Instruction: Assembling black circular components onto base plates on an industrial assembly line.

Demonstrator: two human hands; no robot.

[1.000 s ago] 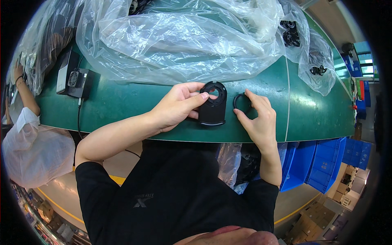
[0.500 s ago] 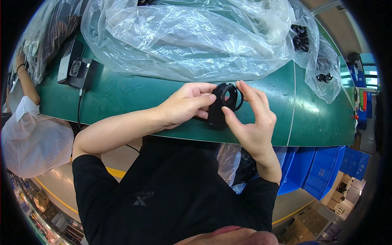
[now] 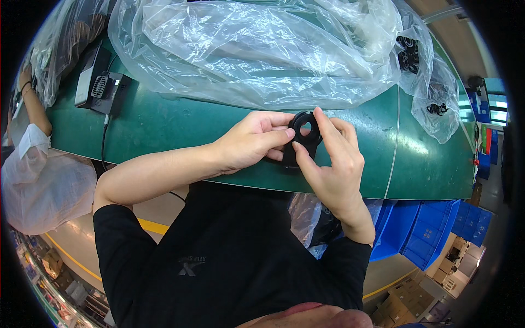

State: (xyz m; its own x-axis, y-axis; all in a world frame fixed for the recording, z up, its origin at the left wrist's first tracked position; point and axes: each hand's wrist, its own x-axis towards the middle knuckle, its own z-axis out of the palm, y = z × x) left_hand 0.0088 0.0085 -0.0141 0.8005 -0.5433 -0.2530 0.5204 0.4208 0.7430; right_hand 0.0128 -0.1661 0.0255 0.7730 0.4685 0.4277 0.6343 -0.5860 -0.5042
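A black plastic housing (image 3: pixel 291 157) with a round hole is held above the near part of the table, between both hands. My left hand (image 3: pixel 254 141) grips its left side, thumb in front and fingers partly hidden behind. A thin black ring (image 3: pixel 318 138) lies against the housing's round end, around the hole. The thumb and index finger of my right hand (image 3: pixel 338 161) pinch the ring at its lower and upper edges. Whether the ring is seated in the housing, I cannot tell.
Clear plastic bags (image 3: pixel 257 60) cover the far side of the green table (image 3: pixel 180 123). Further right, another bag (image 3: pixel 437 109) contains black parts. A black corded device (image 3: pixel 112 93) stands at left, near another person's arm (image 3: pixel 37 109). Blue bins (image 3: pixel 432 232) are below the right edge.
My right hand has brought the ring leftward onto the housing; before, it stuck out at the right, apart from the round end. The left hand keeps its grip.
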